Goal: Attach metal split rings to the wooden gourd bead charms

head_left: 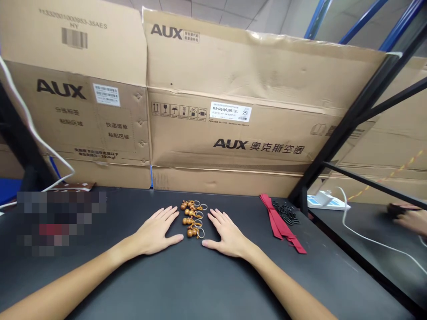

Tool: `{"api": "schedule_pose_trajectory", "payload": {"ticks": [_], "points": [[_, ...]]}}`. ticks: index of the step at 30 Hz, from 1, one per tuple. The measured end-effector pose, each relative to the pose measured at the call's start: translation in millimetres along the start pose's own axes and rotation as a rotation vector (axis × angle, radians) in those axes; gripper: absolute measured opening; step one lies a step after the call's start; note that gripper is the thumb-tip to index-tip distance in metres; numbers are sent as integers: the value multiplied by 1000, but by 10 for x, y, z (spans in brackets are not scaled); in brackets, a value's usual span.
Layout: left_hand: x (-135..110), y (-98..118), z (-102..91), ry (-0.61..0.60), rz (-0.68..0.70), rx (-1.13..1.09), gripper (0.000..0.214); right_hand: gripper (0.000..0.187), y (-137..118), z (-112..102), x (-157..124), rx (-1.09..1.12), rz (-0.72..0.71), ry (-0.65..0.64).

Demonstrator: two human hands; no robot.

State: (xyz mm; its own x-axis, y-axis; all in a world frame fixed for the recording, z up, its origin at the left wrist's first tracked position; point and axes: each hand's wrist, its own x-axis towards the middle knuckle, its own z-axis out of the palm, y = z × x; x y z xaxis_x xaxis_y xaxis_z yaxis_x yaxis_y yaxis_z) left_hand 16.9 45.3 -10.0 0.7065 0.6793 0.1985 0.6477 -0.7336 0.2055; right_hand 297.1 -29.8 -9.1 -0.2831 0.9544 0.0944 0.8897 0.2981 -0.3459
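Several wooden gourd keychains (191, 221) with metal rings lie in a column on the dark tabletop (187, 284). Their gourds point left and their rings right. Just left of them, my left hand (156, 232) rests flat, palm down, fingers stretched and thumb apart. On the other side my right hand (227, 233) lies the same way, its thumb tip close to the lowest ring. Both hands hold nothing. Farther right, red fabric strips (278, 222) lie slantwise beside a small heap of black pieces (286, 213), too small to name.
Large cardboard sheets (230, 133) stand along the table's back edge. A black metal frame post (343, 115) slants up on the right. Beyond it are a white power strip (328, 201) and another person's hand (412, 220). A white cable (36, 129) hangs at left, near a blurred patch.
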Motion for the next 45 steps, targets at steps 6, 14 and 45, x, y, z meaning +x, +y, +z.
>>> {"api": "schedule_pose_trajectory", "payload": {"ticks": [6, 14, 45], "points": [[-6, 125, -42, 240, 97, -30, 52, 80, -146, 62, -23, 76, -54, 141], [1, 418, -63, 172, 391, -85, 28, 18, -393, 174, -34, 180, -163, 300], [-27, 572, 47, 140, 221, -389, 16, 34, -548, 223, -3, 1162, 175, 161]]}}
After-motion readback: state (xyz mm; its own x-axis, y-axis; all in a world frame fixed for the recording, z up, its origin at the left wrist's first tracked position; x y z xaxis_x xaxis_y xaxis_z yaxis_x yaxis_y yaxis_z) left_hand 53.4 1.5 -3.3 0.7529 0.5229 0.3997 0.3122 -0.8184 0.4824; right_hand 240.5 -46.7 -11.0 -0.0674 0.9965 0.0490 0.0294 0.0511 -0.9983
